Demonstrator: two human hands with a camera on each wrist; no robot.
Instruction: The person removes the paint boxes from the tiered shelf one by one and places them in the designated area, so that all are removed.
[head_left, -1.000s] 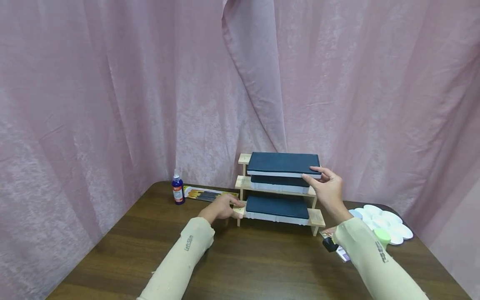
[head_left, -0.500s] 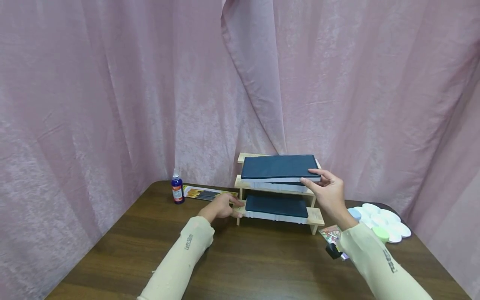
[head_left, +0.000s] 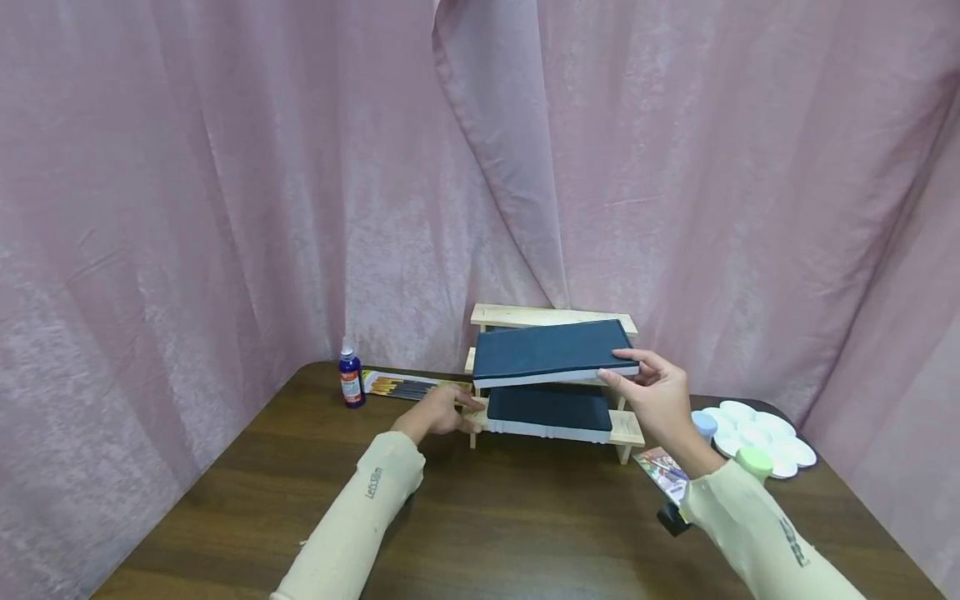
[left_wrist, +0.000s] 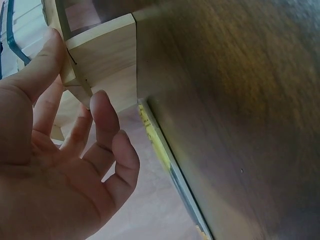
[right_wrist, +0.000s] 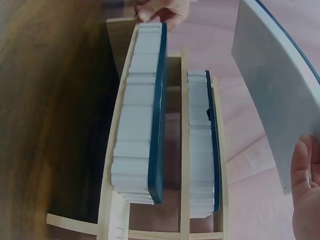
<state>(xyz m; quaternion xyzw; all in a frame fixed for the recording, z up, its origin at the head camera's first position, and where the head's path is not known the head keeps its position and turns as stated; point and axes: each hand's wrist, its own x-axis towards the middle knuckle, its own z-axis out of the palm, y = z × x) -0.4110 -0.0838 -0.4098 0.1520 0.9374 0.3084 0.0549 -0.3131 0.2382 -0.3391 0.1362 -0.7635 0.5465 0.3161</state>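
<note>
My right hand pinches the right front corner of a flat case with a dark blue top and white edge. The case is held tilted in front of a three-tier wooden stand; its smooth white underside shows in the right wrist view. My left hand grips the left end of the lowest tier, thumb on one face and fingers on the other. A ridged white case with a dark lid lies on that tier. Another such case rests on the middle tier, mostly hidden in the head view.
On the brown table, a blue bottle and a pack of brushes stand and lie at left. A white flower-shaped palette, a green-lidded jar and a colourful packet are at right. Pink curtains hang behind.
My right hand has brought the flat case forward and down off the top tier, uncovering that wooden shelf. The case's left end now tilts lower. My left hand keeps its grip on the stand.
</note>
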